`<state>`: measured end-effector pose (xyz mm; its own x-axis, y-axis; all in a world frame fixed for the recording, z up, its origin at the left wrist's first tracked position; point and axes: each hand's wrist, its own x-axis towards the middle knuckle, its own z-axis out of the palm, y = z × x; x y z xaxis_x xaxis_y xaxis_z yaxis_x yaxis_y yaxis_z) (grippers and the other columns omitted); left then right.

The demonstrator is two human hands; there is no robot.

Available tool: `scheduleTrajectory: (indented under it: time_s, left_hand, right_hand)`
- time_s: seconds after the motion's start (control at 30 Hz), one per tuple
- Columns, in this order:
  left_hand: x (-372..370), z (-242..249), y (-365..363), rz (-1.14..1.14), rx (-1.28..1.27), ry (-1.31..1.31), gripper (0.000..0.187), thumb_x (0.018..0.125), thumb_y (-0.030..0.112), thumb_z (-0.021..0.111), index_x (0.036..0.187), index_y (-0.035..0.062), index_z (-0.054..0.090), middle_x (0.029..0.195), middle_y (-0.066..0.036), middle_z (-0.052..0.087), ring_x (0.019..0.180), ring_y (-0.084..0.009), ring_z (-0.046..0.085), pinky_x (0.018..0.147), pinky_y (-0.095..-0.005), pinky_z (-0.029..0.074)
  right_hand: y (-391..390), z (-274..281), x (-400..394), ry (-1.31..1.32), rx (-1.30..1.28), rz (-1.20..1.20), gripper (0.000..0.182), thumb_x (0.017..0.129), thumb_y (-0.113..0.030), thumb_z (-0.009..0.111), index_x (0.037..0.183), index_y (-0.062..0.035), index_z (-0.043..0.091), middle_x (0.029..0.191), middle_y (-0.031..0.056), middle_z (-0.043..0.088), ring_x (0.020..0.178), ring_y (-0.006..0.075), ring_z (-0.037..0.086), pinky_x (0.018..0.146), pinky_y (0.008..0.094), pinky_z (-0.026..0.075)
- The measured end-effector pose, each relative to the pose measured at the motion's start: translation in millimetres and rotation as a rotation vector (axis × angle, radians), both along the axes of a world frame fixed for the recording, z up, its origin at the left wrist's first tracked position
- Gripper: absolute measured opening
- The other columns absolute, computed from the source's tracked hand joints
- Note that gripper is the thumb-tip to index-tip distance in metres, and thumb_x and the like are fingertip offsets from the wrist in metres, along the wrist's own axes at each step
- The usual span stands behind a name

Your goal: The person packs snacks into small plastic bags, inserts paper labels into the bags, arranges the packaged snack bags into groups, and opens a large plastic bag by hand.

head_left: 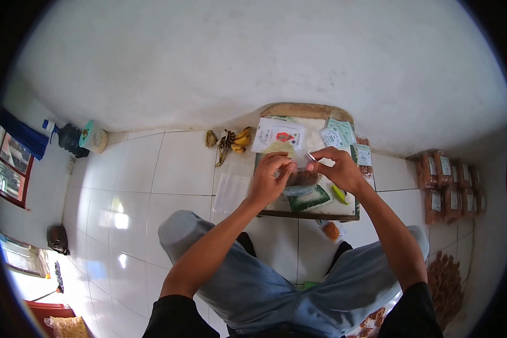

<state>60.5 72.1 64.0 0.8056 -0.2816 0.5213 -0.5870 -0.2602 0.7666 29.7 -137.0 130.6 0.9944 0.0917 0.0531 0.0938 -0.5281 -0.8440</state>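
- The head view looks down on a person seated on a white tiled floor (180, 169), knees in grey trousers spread to either side of a low wooden board (307, 214).
- The left hand (270, 177) and the right hand (335, 169) meet above the board, fingers curled, each pinching the top edge of a clear plastic bag (301, 174) held between them.
- The bag holds brownish contents; what they are is too small to tell.
- Under the hands, on the board, lie a dark green packet (312, 198) and a small yellow-green item (339, 194).
- At the far end of the board rest a white printed pouch (279, 135) and several pale green labels (338, 135).
- A stack of clear empty bags (231, 191) lies on the tiles just left of the board.
- A bunch of bananas (236, 141) sits near the wall, beyond that stack.
- Filled, labelled packets (450, 186) stand in rows well off to the right.
- A blue water jug (70, 138) stands far left against the wall.
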Motion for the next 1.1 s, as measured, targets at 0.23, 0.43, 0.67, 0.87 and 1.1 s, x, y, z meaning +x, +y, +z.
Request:
scheduleTrajectory:
  time_s: [0.23, 0.43, 0.67, 0.87, 1.1]
  left_hand:
    - [-5.2, 6.0, -0.9, -0.059, -0.005, -0.019, 0.009, 0.09, 0.012, 0.068, 0.089, 0.0032, 0.064, 0.09, -0.009, 0.068, 0.106, -0.0295, 0.062, 0.089, -0.0413, 0.047]
    - [-3.5, 8.6, -2.5, -0.054, 0.059, -0.076, 0.007, 0.089, 0.009, 0.068, 0.088, 0.0031, 0.064, 0.09, -0.009, 0.068, 0.106, -0.0293, 0.062, 0.089, -0.0406, 0.046]
    - [-2.5, 11.9, -3.9, -0.045, -0.002, 0.014, 0.008, 0.088, 0.01, 0.068, 0.09, 0.0029, 0.065, 0.09, -0.01, 0.068, 0.101, -0.0294, 0.062, 0.088, -0.0414, 0.046]
    - [2.0, 1.3, -1.3, -0.046, 0.033, -0.002, 0.011, 0.089, 0.012, 0.07, 0.094, 0.0025, 0.067, 0.104, -0.015, 0.065, 0.09, -0.0243, 0.065, 0.078, -0.0344, 0.049]
    - [-2.1, 7.6, -2.3, -0.06, 0.022, 0.037, 0.011, 0.09, 0.014, 0.068, 0.092, 0.0025, 0.067, 0.099, -0.013, 0.066, 0.091, -0.0224, 0.062, 0.078, -0.0343, 0.05]
  right_hand:
    - [-0.8, -13.1, -7.2, 0.118, 0.254, 0.056, 0.028, 0.089, -0.021, 0.073, 0.107, 0.0, 0.07, 0.105, 0.008, 0.07, 0.095, 0.0126, 0.061, 0.087, 0.0292, 0.047]
    - [7.6, -15.5, -1.7, 0.09, 0.37, 0.005, 0.025, 0.09, -0.021, 0.071, 0.104, -0.0001, 0.07, 0.094, 0.0065, 0.07, 0.084, 0.0105, 0.063, 0.075, 0.0269, 0.051]
    - [7.1, 18.0, 6.2, -0.369, -0.174, 0.077, 0.016, 0.086, -0.021, 0.074, 0.089, -0.005, 0.074, 0.084, 0.0103, 0.07, 0.09, 0.0181, 0.065, 0.078, 0.0329, 0.05]
    - [0.2, 15.4, 8.9, -0.208, 0.084, -0.04, 0.021, 0.085, -0.018, 0.075, 0.1, -0.0049, 0.07, 0.088, 0.0088, 0.071, 0.089, 0.0222, 0.065, 0.08, 0.0346, 0.05]
    - [-4.1, 9.4, 1.8, -0.65, -0.326, 0.315, 0.02, 0.078, -0.011, 0.077, 0.097, -0.0071, 0.07, 0.096, 0.0043, 0.068, 0.092, 0.0221, 0.064, 0.089, 0.0366, 0.046]
